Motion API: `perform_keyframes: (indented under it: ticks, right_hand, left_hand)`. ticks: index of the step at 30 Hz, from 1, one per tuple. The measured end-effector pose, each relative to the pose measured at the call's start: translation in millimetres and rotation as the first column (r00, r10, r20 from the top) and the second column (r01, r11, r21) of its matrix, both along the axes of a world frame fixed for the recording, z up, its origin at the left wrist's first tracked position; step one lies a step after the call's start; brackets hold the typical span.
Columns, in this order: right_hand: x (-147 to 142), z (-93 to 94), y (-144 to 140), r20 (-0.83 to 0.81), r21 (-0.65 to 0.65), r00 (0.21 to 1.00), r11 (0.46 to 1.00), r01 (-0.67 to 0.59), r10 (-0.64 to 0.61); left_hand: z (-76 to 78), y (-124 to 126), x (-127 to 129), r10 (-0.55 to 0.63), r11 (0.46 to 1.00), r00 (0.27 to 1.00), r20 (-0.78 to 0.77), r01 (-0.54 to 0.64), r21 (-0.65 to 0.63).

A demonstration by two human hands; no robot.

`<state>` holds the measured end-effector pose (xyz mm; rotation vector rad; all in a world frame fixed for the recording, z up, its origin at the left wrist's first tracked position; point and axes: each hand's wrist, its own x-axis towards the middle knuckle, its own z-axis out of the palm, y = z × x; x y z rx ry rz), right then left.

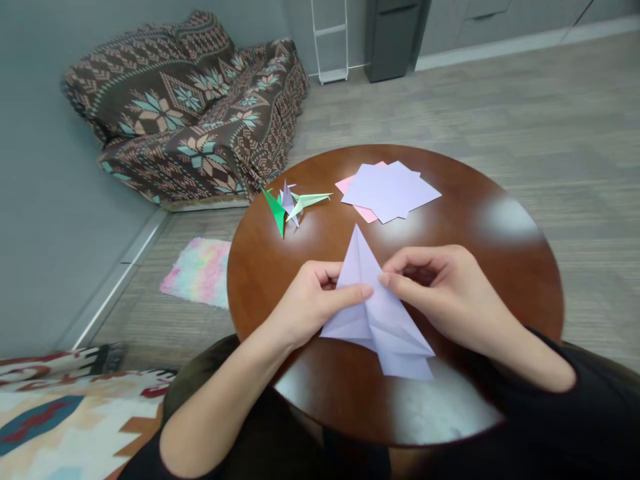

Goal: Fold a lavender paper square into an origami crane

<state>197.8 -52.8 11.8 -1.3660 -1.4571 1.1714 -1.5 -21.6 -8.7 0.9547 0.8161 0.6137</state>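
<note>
A partly folded sheet of lavender origami paper (367, 320) is held above the near half of the round table, its narrow point facing away from me. My left hand (320, 297) grips its left side, thumb lying across the front and fingers behind. At the right slanted edge, my right hand (435, 283) pinches the paper between thumb and forefinger. Creases run down the middle and across the lower part, where loose flaps hang apart. The fingers behind the paper are partly hidden.
On the brown table (500, 267), several folded paper cranes (277, 212) stand at the far left. A fanned stack of lavender and pink paper (390, 190) lies at the back. Beyond are a covered sofa (200, 113) and a fluffy pastel rug (200, 270).
</note>
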Motion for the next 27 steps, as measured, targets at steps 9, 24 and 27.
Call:
perform_keyframes:
  ticks: [9, 24, 27]
  right_hand:
    - [-3.5, -2.5, -2.0, -0.018, 0.008, 0.996, 0.996, 0.089, -0.088]
    - [-5.8, -6.0, -4.6, -0.067, 0.006, 0.987, 0.989, 0.145, -0.144]
    - [-5.1, -8.6, -3.4, -0.058, -0.002, 0.991, 0.993, 0.121, -0.121]
  left_hand:
    - [0.7, -1.3, 3.4, 0.013, 1.0, 0.997, 0.073, -0.014, 0.004]
    - [-0.4, -1.6, 0.7, -0.006, 1.0, 1.0, 0.028, 0.005, 0.014]
    - [-1.3, -0.7, 0.2, -0.002, 0.999, 1.0, -0.001, 0.002, 0.034]
